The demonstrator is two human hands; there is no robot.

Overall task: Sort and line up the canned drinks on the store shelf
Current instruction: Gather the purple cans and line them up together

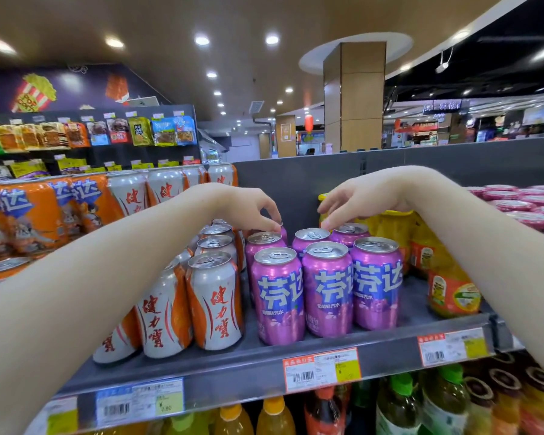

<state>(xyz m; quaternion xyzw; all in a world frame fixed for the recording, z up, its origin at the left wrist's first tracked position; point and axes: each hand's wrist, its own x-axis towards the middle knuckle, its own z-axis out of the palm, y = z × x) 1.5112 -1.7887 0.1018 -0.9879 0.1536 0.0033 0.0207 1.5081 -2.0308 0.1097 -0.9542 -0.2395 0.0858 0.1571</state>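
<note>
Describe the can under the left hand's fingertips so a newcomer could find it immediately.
On the grey shelf, find the block of purple cans between the white-and-orange cans and the yellow bottles. The target is the rear purple can in that block's left column, directly under the left hand. Unlike its neighbours, it is mostly hidden.

Purple cans (325,287) at frame centre showing white lettering on blue band, silver tops. White cans (214,301) lower left wearing orange swirls and red script. Orange packs (29,215) at left edge carrying blue-and-white lettering. Yellow bottles (449,287) at right showing orange-and-green labels. Pink lids (525,202) glinting at far right. Grey shelf (264,368) bearing orange-edged white price tags (321,368) with yellow patches.
</note>
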